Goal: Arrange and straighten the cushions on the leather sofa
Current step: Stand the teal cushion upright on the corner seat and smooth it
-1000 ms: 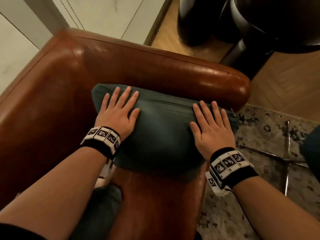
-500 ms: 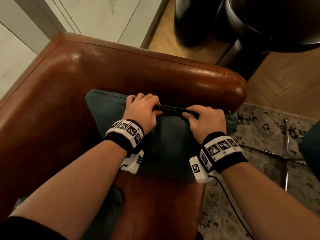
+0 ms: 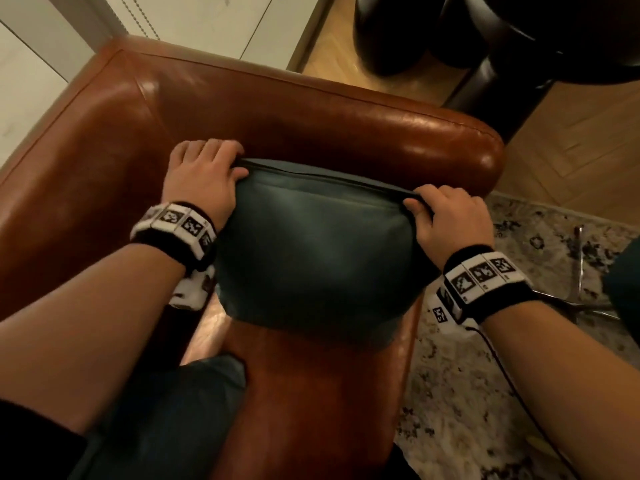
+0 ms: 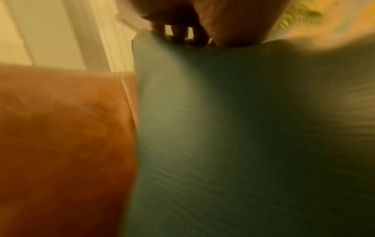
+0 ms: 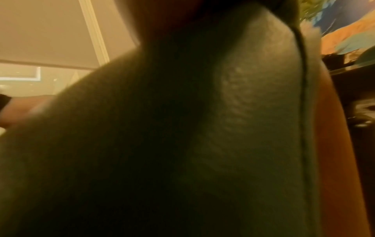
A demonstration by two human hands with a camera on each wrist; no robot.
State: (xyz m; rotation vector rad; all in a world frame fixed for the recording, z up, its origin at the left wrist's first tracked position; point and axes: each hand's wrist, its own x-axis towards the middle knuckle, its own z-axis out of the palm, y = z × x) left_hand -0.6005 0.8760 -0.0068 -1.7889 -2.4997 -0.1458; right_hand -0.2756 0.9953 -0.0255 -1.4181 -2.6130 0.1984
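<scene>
leather sofa [image 3: 311,109] fills the view; its teal cushion [image 3: 311,251] now stands up against the armrest at 12 o'clock, where a second ago it lay flat under spread palms. left hand [image 3: 204,178] grips the top seam's 10 o'clock corner, right hand [image 3: 446,216] pinches the 2 o'clock corner. likely plumping, nearly placed.
</scene>
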